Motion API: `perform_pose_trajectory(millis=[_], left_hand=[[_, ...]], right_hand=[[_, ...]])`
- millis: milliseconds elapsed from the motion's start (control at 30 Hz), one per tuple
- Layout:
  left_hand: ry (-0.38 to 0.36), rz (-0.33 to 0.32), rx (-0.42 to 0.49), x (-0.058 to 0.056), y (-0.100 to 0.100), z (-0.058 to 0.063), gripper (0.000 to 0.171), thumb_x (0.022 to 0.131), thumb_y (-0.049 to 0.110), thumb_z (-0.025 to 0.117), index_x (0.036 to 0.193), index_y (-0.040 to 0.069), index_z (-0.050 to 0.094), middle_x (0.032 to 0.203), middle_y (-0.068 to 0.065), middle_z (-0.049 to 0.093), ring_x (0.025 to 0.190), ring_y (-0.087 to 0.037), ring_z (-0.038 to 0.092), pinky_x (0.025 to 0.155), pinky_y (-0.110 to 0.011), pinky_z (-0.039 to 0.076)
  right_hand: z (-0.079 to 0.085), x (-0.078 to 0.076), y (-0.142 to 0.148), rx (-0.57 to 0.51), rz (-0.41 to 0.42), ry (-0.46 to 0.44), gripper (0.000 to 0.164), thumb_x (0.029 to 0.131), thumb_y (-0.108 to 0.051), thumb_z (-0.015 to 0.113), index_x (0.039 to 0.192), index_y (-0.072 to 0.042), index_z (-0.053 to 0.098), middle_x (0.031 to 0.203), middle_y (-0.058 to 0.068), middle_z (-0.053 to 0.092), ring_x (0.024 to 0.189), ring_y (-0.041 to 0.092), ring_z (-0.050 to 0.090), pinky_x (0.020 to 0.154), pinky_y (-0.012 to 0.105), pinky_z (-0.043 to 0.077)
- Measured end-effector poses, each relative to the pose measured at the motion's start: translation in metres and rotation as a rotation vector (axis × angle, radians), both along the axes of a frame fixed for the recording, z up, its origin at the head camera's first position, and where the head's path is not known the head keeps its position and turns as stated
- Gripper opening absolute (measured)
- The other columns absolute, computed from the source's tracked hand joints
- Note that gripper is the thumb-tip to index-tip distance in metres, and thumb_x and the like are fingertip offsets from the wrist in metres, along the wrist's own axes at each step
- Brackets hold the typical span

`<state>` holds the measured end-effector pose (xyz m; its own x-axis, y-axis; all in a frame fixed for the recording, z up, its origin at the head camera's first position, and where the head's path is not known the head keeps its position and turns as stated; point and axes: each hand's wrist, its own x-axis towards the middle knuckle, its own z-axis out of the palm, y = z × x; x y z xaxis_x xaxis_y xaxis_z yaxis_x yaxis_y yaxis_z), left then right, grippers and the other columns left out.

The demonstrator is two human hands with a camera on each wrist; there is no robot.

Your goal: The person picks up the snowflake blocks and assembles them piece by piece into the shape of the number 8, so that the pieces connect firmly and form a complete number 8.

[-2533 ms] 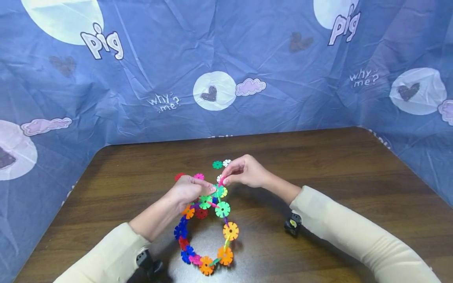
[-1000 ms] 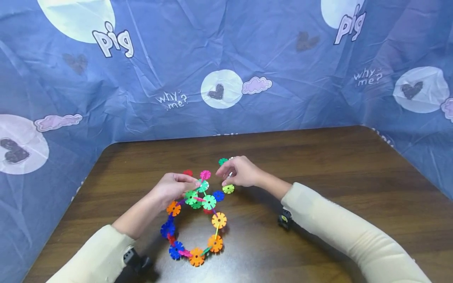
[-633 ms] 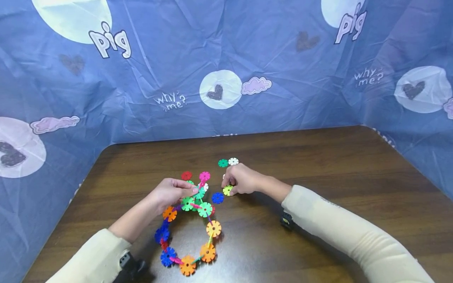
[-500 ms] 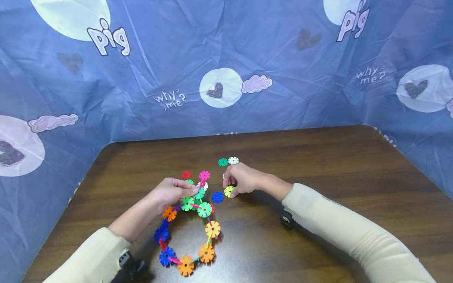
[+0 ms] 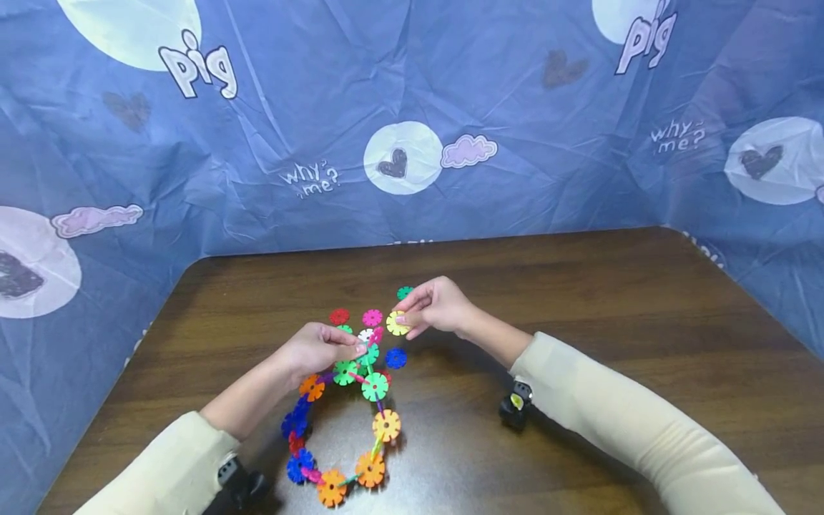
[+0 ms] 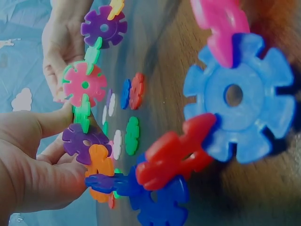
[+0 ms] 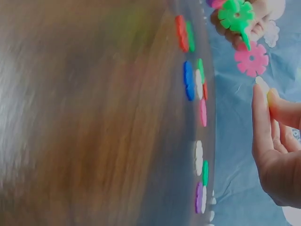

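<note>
My left hand (image 5: 322,350) pinches the top of a ring of slotted plastic flower discs, near a green disc (image 5: 369,355). The linked chain (image 5: 332,489) hangs down from there in orange, blue, red, green and other colours. A pink disc (image 7: 251,59) is fitted edge-on into the green one and sticks up beyond my left fingertips. Between thumb and fingers, my right hand (image 5: 444,307) holds a yellow disc (image 5: 395,324). In the right wrist view the yellow disc's edge is right by the pink disc's rim. My left hand partly hides the chain's upper left.
Loose discs lie on the brown wooden table (image 5: 553,286) behind the ring: red (image 5: 339,315), pink (image 5: 373,317), green (image 5: 404,292), blue (image 5: 395,358) and several more, some white or purple. A blue printed cloth (image 5: 283,129) hangs behind the table.
My right hand let go of the pink disc at the chain's top, moved to the yellow disc on the table, picked it up and brought it left beside the pink one. The ring shifted left.
</note>
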<state>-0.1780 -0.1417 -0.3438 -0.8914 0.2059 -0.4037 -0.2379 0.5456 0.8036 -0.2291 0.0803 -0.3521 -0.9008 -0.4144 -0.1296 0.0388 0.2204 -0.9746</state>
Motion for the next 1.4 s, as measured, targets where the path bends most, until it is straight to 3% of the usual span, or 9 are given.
perform_pose_trajectory(millis=[167,400,633,733,867,1033,1233,1400], left_hand=[[0.004,-0.001,0.000,0.001,0.002,0.001,0.028,0.090,0.022,0.068,0.106,0.000,0.071,0.107,-0.007,0.068,0.106,-0.021,0.057,0.096,-0.040,0.048],[-0.004,-0.005,-0.007,0.002,0.005,0.003,0.027,0.089,0.021,0.069,0.107,0.001,0.071,0.106,-0.008,0.069,0.101,-0.020,0.058,0.091,-0.036,0.049],[0.069,0.053,-0.005,0.007,0.013,0.003,0.022,0.085,0.011,0.072,0.100,-0.005,0.072,0.092,-0.010,0.073,0.087,-0.013,0.061,0.075,-0.022,0.049],[0.078,0.090,-0.008,0.009,0.016,0.005,0.022,0.084,0.011,0.073,0.098,-0.006,0.072,0.091,-0.011,0.074,0.083,-0.011,0.062,0.077,-0.025,0.051],[0.071,0.123,-0.020,0.009,0.016,0.006,0.024,0.084,0.014,0.074,0.099,-0.005,0.072,0.100,-0.016,0.073,0.092,-0.016,0.064,0.086,-0.033,0.052],[0.061,0.180,-0.009,0.009,0.013,0.009,0.026,0.086,0.018,0.072,0.102,-0.002,0.072,0.113,-0.016,0.069,0.104,-0.022,0.060,0.080,-0.026,0.050],[0.044,0.217,0.066,0.011,0.013,0.013,0.025,0.087,0.019,0.070,0.104,0.001,0.072,0.106,-0.007,0.074,0.096,-0.013,0.062,0.080,-0.026,0.050],[-0.001,0.244,0.196,0.018,0.017,0.015,0.025,0.088,0.012,0.067,0.107,-0.005,0.069,0.093,-0.004,0.075,0.081,-0.010,0.066,0.084,-0.035,0.058]], right_hand=[[0.004,0.001,-0.003,-0.039,-0.038,-0.095,0.023,0.082,0.010,0.066,0.104,0.019,0.064,0.093,0.026,0.072,0.058,0.013,0.069,0.072,0.045,0.060],[0.004,0.002,-0.007,-0.022,-0.057,-0.132,0.024,0.082,0.007,0.068,0.104,0.016,0.065,0.098,0.026,0.072,0.057,0.013,0.068,0.072,0.044,0.060],[0.005,0.005,-0.008,-0.005,-0.054,-0.173,0.024,0.082,0.007,0.068,0.103,0.016,0.065,0.078,0.012,0.073,0.052,0.012,0.066,0.066,0.037,0.061],[0.002,0.009,-0.010,-0.011,-0.063,-0.188,0.023,0.082,0.008,0.068,0.103,0.017,0.064,0.069,0.005,0.070,0.051,0.012,0.065,0.063,0.034,0.061],[-0.003,0.013,-0.014,-0.046,-0.108,-0.211,0.024,0.082,0.008,0.068,0.103,0.017,0.065,0.068,0.003,0.068,0.053,0.012,0.066,0.063,0.032,0.061],[0.000,0.012,-0.017,-0.116,-0.153,-0.224,0.028,0.083,0.006,0.067,0.110,0.014,0.064,0.084,0.008,0.072,0.062,0.013,0.069,0.073,0.035,0.061],[0.009,0.000,-0.019,-0.126,-0.124,-0.275,0.032,0.087,0.002,0.065,0.118,0.009,0.063,0.101,0.013,0.071,0.074,0.017,0.072,0.087,0.040,0.057],[0.015,-0.006,-0.021,-0.082,-0.102,-0.308,0.032,0.088,0.000,0.066,0.118,0.007,0.063,0.088,0.007,0.071,0.077,0.017,0.072,0.091,0.040,0.055]])
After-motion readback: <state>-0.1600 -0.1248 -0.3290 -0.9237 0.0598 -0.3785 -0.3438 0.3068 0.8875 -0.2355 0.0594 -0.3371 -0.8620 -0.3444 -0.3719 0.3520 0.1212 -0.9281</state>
